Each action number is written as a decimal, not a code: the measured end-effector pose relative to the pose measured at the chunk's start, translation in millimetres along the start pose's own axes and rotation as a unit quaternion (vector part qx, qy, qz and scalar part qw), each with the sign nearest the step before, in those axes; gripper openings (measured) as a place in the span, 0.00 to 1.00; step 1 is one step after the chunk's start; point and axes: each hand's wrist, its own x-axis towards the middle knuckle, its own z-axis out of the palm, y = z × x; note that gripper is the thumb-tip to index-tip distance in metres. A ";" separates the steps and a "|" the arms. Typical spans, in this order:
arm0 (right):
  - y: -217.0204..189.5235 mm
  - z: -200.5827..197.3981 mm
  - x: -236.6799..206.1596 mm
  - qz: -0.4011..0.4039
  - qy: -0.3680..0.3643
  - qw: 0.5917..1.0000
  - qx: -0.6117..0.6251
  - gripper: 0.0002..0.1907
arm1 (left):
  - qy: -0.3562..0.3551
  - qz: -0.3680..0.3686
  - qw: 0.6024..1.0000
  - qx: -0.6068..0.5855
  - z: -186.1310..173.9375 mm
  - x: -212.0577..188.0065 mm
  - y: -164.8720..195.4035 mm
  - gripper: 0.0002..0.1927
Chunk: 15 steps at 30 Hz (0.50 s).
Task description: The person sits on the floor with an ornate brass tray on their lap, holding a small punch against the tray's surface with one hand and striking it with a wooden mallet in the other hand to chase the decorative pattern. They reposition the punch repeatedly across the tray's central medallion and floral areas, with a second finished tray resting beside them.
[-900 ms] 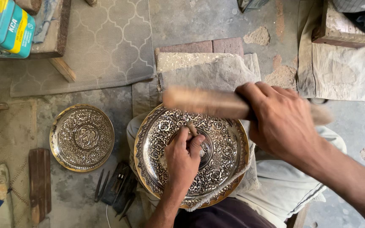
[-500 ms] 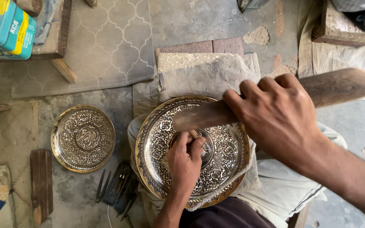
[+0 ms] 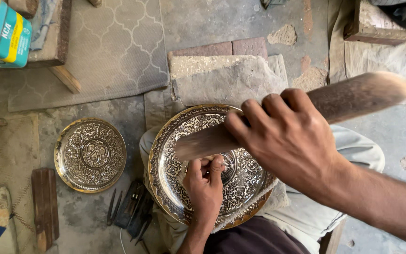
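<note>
A large engraved brass plate (image 3: 175, 141) rests on my lap over a cloth. My left hand (image 3: 205, 183) sits on the plate's centre, fingers pinched on a small metal punch whose tip is hidden. My right hand (image 3: 290, 141) is raised above the plate and grips a long wooden stick (image 3: 353, 96) in its fist. The stick slants from upper right down to the left, blurred, its lower end over the plate just above my left hand.
A smaller engraved brass plate (image 3: 90, 155) lies on the floor to the left. Several dark metal tools (image 3: 130, 209) lie beside my knee, next to a wooden block (image 3: 45, 207). A stone slab (image 3: 226, 77) lies ahead, a teal box (image 3: 1, 28) at top left.
My right hand has lifted with the stick, coming closer to the camera and tilting its far end up to the right. My left hand has stayed on the plate's centre.
</note>
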 end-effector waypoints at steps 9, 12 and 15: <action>-15.2 0.2 -3.2 -0.005 0.035 0.995 0.093 0.19 | -0.004 0.014 1.000 0.013 -5.1 -7.3 -14.2 0.11; -16.3 -1.4 -5.2 -0.057 -0.087 0.988 -0.116 0.19 | -0.004 -0.028 0.999 -0.015 -4.4 -9.4 -20.8 0.11; -15.2 -5.2 -5.7 -0.018 0.069 0.997 -0.043 0.23 | -0.002 -0.034 0.998 0.048 -5.0 -11.6 -23.4 0.10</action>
